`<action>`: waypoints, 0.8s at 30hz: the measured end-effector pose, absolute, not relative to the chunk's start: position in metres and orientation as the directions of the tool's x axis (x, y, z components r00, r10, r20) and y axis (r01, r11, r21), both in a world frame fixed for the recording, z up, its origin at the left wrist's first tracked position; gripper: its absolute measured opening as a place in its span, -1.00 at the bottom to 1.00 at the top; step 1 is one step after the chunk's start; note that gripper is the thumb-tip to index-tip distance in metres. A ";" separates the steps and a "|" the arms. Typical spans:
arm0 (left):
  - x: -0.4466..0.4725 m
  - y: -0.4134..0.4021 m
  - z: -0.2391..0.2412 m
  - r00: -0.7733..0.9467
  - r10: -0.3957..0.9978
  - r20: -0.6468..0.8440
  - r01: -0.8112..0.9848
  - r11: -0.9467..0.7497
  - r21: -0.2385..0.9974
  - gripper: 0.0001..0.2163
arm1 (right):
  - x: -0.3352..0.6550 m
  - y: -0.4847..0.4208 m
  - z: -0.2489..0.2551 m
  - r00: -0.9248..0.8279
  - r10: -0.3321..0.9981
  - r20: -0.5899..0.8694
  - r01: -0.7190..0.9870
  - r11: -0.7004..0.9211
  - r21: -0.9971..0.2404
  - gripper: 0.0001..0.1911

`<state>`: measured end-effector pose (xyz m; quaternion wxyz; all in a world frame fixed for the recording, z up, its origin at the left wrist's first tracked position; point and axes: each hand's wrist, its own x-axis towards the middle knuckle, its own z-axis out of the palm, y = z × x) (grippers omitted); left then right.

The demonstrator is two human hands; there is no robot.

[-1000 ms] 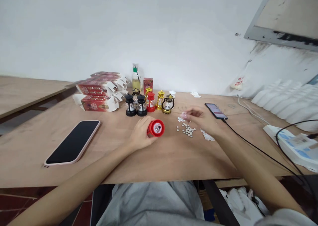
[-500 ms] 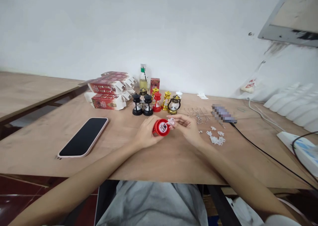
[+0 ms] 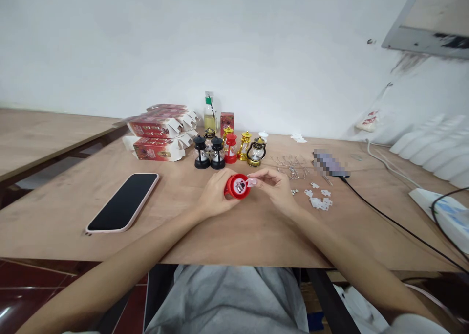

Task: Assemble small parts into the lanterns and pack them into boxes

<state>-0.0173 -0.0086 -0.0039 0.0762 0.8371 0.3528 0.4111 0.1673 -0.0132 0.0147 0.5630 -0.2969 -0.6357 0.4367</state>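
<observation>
My left hand (image 3: 214,194) is wrapped round a small red lantern (image 3: 237,186) lying on its side, its open underside turned toward me. My right hand (image 3: 275,185) pinches a tiny pale piece (image 3: 252,182) and holds it against the lantern's underside. Both hands rest over the middle of the wooden table (image 3: 234,236). Just right of my right hand lie small white plastic tabs (image 3: 319,202) and thin wire hooks (image 3: 293,167).
A row of little black, red and gold lanterns (image 3: 229,150) stands behind my hands, with red boxes (image 3: 157,138) and a bottle (image 3: 209,113) further back. A black phone in a pink case (image 3: 123,202) lies left. A second phone (image 3: 330,164) with a black cable lies right.
My right hand left the pile of small parts on the right and came to the red lantern with a tiny piece. The lantern was lifted slightly, and the view shifted a little.
</observation>
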 end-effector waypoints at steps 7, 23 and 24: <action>-0.016 -0.010 -0.004 0.541 0.603 0.586 0.399 -0.798 0.452 -0.72 | 0.165 -0.012 0.006 -0.275 0.836 0.475 -0.163 0.446 -0.880 -0.85; -0.015 -0.010 -0.006 0.547 0.583 0.601 0.385 -0.813 0.437 -0.71 | 0.163 -0.014 -0.003 -0.331 0.837 0.435 -0.143 0.411 -0.900 -0.83; -0.015 -0.010 -0.006 0.541 0.582 0.607 0.387 -0.813 0.434 -0.71 | 0.163 -0.015 -0.003 -0.328 0.836 0.440 -0.140 0.418 -0.898 -0.83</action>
